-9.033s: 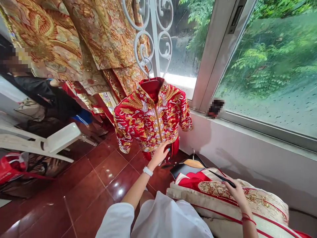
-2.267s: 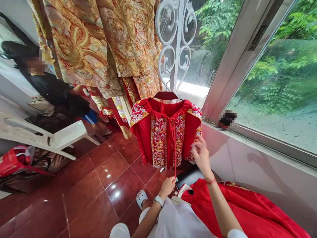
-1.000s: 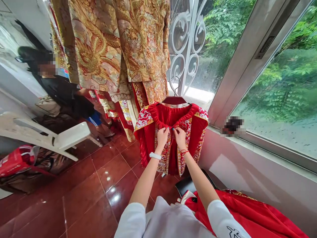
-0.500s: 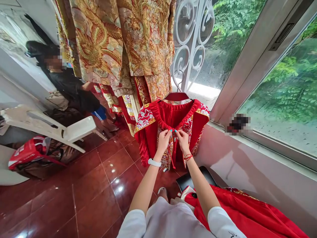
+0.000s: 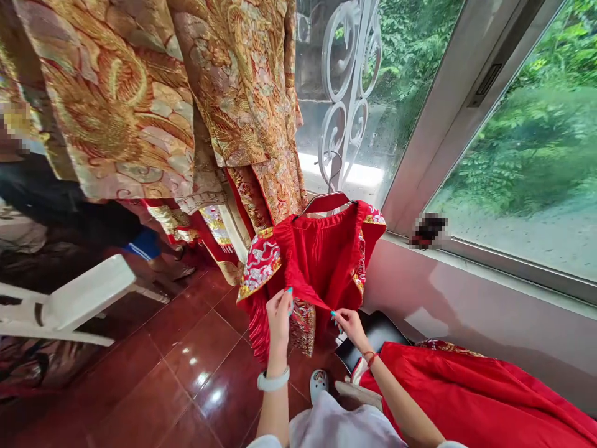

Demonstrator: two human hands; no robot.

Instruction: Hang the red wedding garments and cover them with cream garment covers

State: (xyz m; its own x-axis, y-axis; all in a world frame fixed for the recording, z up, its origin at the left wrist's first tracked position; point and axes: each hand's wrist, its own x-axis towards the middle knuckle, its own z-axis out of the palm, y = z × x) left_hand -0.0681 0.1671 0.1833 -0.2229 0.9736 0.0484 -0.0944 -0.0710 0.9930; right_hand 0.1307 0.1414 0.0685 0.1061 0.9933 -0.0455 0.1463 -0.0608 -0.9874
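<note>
A red garment [image 5: 321, 255] with gathered trim and embroidered shoulder pieces hangs on a hanger [image 5: 329, 202] in front of me. My left hand [image 5: 278, 314], with a white wristband, pinches the garment's front edge near the neckline. To the right and slightly lower, my right hand [image 5: 351, 326] pinches the end of a red strip of its cloth between thumb and finger. That strip is stretched taut between both hands. Below my left hand, a glittering embroidered front panel [image 5: 303, 333] hangs down. Some of the garment's left front lies behind my left hand.
Gold-embroidered garments [image 5: 116, 106] hang at upper left. Red clothing [image 5: 466, 386] lies over a black chair [image 5: 373, 333] at lower right. A white chair [image 5: 91, 292] and a person in dark clothes [image 5: 93, 218] are at left. The window ledge [image 5: 489, 261] runs along the right.
My hands have moved from close together at the neckline to apart and lower, drawing the red edge out between them. The view has shifted, with the garment appearing slightly lower.
</note>
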